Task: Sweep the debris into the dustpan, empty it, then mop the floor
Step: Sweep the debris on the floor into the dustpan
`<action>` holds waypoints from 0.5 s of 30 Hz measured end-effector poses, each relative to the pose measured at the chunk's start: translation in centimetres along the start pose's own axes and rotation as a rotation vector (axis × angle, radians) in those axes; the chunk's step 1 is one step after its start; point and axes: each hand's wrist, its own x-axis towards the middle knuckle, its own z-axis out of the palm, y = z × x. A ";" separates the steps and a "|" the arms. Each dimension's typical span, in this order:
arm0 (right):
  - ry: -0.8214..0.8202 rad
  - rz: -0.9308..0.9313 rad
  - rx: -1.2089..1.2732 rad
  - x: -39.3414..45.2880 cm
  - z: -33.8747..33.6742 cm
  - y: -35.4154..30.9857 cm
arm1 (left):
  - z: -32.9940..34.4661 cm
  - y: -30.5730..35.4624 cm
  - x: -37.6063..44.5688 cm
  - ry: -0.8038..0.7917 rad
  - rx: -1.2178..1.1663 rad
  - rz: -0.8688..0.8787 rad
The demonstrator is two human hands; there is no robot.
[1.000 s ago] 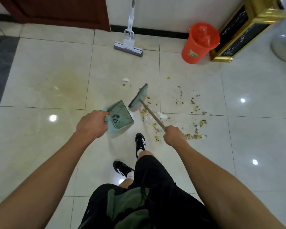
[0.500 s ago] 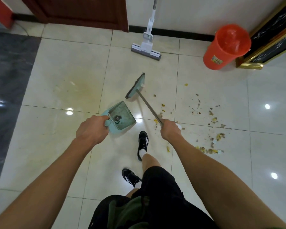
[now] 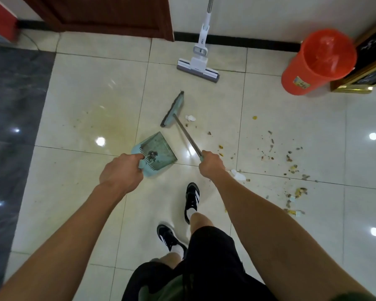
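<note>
The left hand (image 3: 119,173) grips the handle of the teal dustpan (image 3: 159,152) at frame centre, pan mouth pointing up-right w/ a small dark clump already sitting near the comb teeth. The right hand (image 3: 212,165) is clenched round the metal shaft of the broom (image 3: 174,109), whose head lies just above the pan, upper centre. Most of the debris (image 3: 291,168) is scattered well apart from the pan, across the tiles at centre-right to lower right, plus white paper scraps (image 3: 190,118) just beside the broom head and another by the right wrist. Judgement: sweeping is barely begun. To do it well, the broom should reach past the far-right crumbs & drag toward the pan in short, low strokes, bristles flat on the tile; the pan lip should press tight to the floor, angled at the pile, so bits don't slip under. The feet should stay off the crumbs nr the shoe. The orange bin (image 3: 317,61) at upper right looks the likely emptying spot; the mop (image 3: 199,66) waits against the wall, top centre, untouched.
</note>
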 end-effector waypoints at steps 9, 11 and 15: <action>0.012 0.166 -0.096 -2.2 0.6 4.8 | -0.1 2.0 0.3 0.001 0.017 0.090; 0.034 0.191 -0.093 -3.6 1.3 6.6 | 0.3 2.5 -0.1 0.000 0.024 0.121; 0.035 0.288 -0.025 -7.4 4.2 9.9 | 1.5 3.0 -1.9 0.008 0.048 0.194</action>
